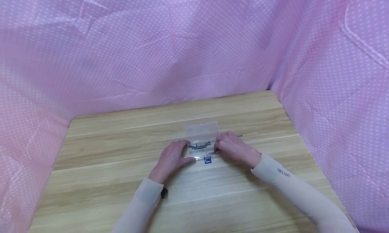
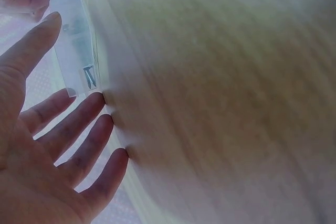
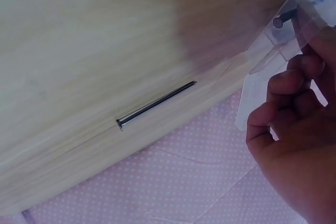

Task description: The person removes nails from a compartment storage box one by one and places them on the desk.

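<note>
A clear plastic box lies on the table with its lid folded back and a blue latch in front. Several metal nails are inside. My left hand holds the box's left end, thumb at the front edge and index finger at the back corner; its other fingers extend down to the tabletop. At the right end, my right hand reaches in with curled fingers. In the right wrist view it pinches a nail, seen through the clear wall; the fingertips are partly hidden.
One loose nail lies on the wooden table, right of the box and beyond my right hand. Pink dotted cloth hangs behind the table and along both sides.
</note>
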The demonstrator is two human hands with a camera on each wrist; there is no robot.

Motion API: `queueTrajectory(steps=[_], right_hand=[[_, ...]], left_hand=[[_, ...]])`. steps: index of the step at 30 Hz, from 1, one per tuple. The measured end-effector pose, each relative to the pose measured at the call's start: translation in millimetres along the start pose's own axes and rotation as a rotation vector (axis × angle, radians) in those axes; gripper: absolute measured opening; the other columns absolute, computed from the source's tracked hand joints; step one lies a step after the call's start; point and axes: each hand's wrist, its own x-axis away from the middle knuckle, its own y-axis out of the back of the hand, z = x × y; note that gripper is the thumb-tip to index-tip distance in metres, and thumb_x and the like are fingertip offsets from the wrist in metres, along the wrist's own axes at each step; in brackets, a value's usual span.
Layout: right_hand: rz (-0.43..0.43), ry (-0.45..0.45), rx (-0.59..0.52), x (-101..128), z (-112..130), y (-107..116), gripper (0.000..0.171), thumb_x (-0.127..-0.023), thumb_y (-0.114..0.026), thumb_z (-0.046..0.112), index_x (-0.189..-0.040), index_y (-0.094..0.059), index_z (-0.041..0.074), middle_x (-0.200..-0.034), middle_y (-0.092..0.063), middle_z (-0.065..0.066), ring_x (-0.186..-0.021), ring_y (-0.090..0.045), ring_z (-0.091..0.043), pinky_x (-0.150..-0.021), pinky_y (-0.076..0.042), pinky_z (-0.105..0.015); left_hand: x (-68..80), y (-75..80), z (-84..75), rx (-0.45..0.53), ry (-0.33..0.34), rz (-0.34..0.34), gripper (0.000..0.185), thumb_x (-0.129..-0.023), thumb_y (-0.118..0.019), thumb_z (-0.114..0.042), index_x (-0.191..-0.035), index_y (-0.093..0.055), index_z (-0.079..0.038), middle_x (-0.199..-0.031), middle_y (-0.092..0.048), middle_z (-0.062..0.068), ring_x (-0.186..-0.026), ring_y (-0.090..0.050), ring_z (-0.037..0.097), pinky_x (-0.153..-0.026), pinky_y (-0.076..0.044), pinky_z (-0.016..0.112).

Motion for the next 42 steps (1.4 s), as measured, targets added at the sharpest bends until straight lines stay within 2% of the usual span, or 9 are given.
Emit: queueTrajectory(steps=[4,11,21,32,36,42], right_hand=[[-0.001,0.012,0.013,0.4,-1.4,-0.7,0.009,-0.085,-0.086,0.023,-0.093,-0.082,0.021,-0.085,-0.066,0.006,-0.081,-0.059,-0.016,-0.072,-0.044,-0.031],[0.004,0.047,0.121,1.3,-0.5,-1.5,0.007,-0.088,-0.083,0.026,-0.095,-0.083,0.024,-0.085,-0.067,0.006,-0.078,-0.051,-0.016,-0.069,-0.039,-0.029],[0.004,0.106,0.179,-2.2,-0.2,0.8,0.004,-0.089,-0.081,0.024,-0.09,-0.08,0.021,-0.082,-0.069,0.007,-0.074,-0.057,-0.015,-0.066,-0.039,-0.028],[0.043,0.131,0.09,-4.5,-6.0,0.1,0.004,-0.092,-0.078,0.02,-0.096,-0.078,0.021,-0.091,-0.075,0.005,-0.08,-0.068,-0.015,-0.071,-0.049,-0.031],[0.038,0.123,0.072,-3.4,-5.6,1.7,0.005,-0.091,-0.08,0.02,-0.095,-0.078,0.022,-0.09,-0.072,0.006,-0.079,-0.065,-0.015,-0.073,-0.05,-0.033],[0.022,0.126,0.069,-1.2,-4.6,1.7,0.006,-0.09,-0.081,0.019,-0.094,-0.077,0.022,-0.091,-0.063,0.005,-0.087,-0.059,-0.016,-0.077,-0.049,-0.034]], left_hand=[[-0.6,-0.7,-0.2,-0.007,0.0,0.001,0.074,-0.081,-0.087,-0.049,-0.14,-0.061,-0.013,-0.136,-0.065,0.008,-0.116,-0.06,0.027,-0.099,-0.051,0.046],[-0.1,1.0,-2.0,-0.006,0.015,0.013,0.075,-0.08,-0.087,-0.048,-0.141,-0.06,-0.012,-0.138,-0.064,0.009,-0.12,-0.059,0.029,-0.102,-0.05,0.048],[0.3,2.3,-2.6,0.003,0.028,0.016,0.075,-0.081,-0.087,-0.048,-0.141,-0.06,-0.013,-0.141,-0.063,0.008,-0.126,-0.057,0.029,-0.106,-0.047,0.049],[0.1,0.6,-1.3,0.002,0.022,0.01,0.075,-0.08,-0.087,-0.049,-0.141,-0.06,-0.012,-0.142,-0.062,0.01,-0.129,-0.057,0.031,-0.109,-0.046,0.05],[0.0,0.8,-1.1,0.007,0.026,0.012,0.075,-0.08,-0.088,-0.048,-0.14,-0.061,-0.012,-0.141,-0.063,0.01,-0.127,-0.058,0.031,-0.107,-0.047,0.049],[0.5,0.5,-1.1,0.008,0.022,0.006,0.075,-0.08,-0.088,-0.048,-0.14,-0.061,-0.012,-0.138,-0.064,0.009,-0.122,-0.059,0.03,-0.104,-0.049,0.048]])
